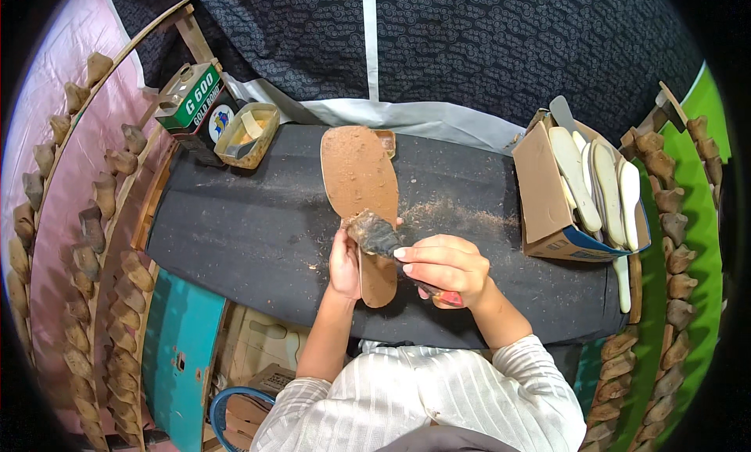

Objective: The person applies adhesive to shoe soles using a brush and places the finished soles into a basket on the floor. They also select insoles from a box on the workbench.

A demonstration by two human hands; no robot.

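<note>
I look down on a black worktable [235, 233]. At its centre lies a brown shoe sole [358, 178], heel toward me. My left hand [343, 263] grips the sole's heel edge, fingers curled around it. My right hand [447, 266] is closed around a red-handled brush [375, 234] whose dark, worn bristles press on the sole. At three o'clock stands a cardboard box [544, 190] of pale insoles [575, 174] (upright, side by side). At eleven o'clock sit a green glue tin [190, 98] and a small yellow tub [249, 135]. Brown dust [458, 215] lies right of the sole.
</note>
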